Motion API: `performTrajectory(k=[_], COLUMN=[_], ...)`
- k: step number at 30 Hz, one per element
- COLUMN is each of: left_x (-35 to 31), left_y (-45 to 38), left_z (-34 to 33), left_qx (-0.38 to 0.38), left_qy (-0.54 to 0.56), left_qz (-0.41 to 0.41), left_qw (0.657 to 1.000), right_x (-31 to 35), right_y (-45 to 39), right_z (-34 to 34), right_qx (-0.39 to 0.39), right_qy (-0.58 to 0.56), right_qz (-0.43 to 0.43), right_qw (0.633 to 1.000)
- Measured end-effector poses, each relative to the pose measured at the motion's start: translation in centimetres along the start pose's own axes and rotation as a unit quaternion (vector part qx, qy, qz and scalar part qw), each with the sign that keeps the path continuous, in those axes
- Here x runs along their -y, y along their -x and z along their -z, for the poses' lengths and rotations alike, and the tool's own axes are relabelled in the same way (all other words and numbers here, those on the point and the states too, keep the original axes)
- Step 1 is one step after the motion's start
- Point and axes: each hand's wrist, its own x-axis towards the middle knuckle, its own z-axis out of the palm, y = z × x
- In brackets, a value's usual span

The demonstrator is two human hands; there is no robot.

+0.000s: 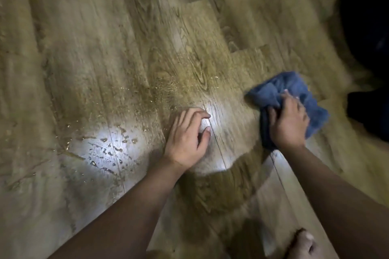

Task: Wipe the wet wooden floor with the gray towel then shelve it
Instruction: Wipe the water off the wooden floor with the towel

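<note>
Head view, looking straight down at the wooden floor (105, 38). The frame is motion-blurred, mostly at the edges.

Right hand (288, 122): fingers curled shut around the towel (294, 90), pressing it onto the planks. The towel is bunched up, not spread flat. It reads blue-gray in this light. Most of the cloth sticks out beyond and to the right of the knuckles, and a darker fold hangs under the thumb side.

Left hand (187, 134): empty, fingers loosely spread and bent, fingertips and palm down on the floor just left of a plank seam. It holds nothing. It is near the right hand but does not touch it or the towel.

Water droplets (109, 145): beads and streaks lie left of the left hand, easiest to see in a bright glare patch. A finer wet speckle runs up and right across the planks toward the towel. The towel sits at the right end of that wet band, well apart from the big droplets.

A second glare spot sits on the floor between the two hands.

A dark shape (370, 27) is in the upper right corner, too blurred to identify. A bare foot (303, 244) is at the bottom edge, under the right forearm.

No brand, label or readable writing shows on the towel or on the floor.
</note>
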Motion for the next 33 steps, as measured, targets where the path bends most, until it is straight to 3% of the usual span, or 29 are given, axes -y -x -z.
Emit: performTrajectory(k=[3, 7, 11, 15, 17, 20, 24, 27, 30, 33], left_x=[-0.3, 0.2, 1.3, 1.8, 1.8, 1.9, 2.0, 2.2, 2.3, 2.4], left_y=[-2.4, -4.5, -4.5, -4.3, -4.4, -4.6, -4.4, -4.4, -4.3, -4.4], left_z=[-0.8, -1.2, -1.4, -1.9, -2.0, -2.2, -2.4, -2.5, -2.7, -2.7], left_qx=[-0.003, 0.032, 0.082, 0.100, 0.105, 0.113, 0.120, 0.101, 0.091, 0.096], left_qy=[-0.010, -0.088, -0.170, -0.179, -0.178, -0.186, -0.194, -0.201, -0.204, -0.209], left_qz=[0.016, 0.002, -0.003, -0.007, 0.000, 0.008, 0.011, 0.004, -0.013, -0.011], left_qw=[1.000, 0.996, 0.982, 0.979, 0.978, 0.976, 0.974, 0.974, 0.975, 0.973], right_x=[1.9, 4.7, 3.1, 1.2, 1.2, 2.2, 4.8, 7.1, 9.2, 9.8], right_y=[0.6, 7.9, 15.9, 13.3, 9.6, 3.4, -6.4, -13.4, -16.8, -14.8], right_z=[-0.4, -0.3, -0.4, 0.2, 0.5, 0.5, 0.3, -0.5, -1.5, -1.7], right_qx=[-0.021, 0.056, 0.140, 0.152, 0.164, 0.143, 0.099, 0.062, 0.022, 0.012], right_qy=[-0.012, 0.042, 0.120, 0.131, 0.146, 0.145, 0.097, 0.058, 0.024, 0.024], right_qz=[-0.032, 0.177, 0.438, 0.529, 0.527, 0.467, 0.307, 0.183, 0.092, 0.110], right_qw=[0.999, 0.982, 0.880, 0.824, 0.821, 0.861, 0.941, 0.979, 0.995, 0.994])
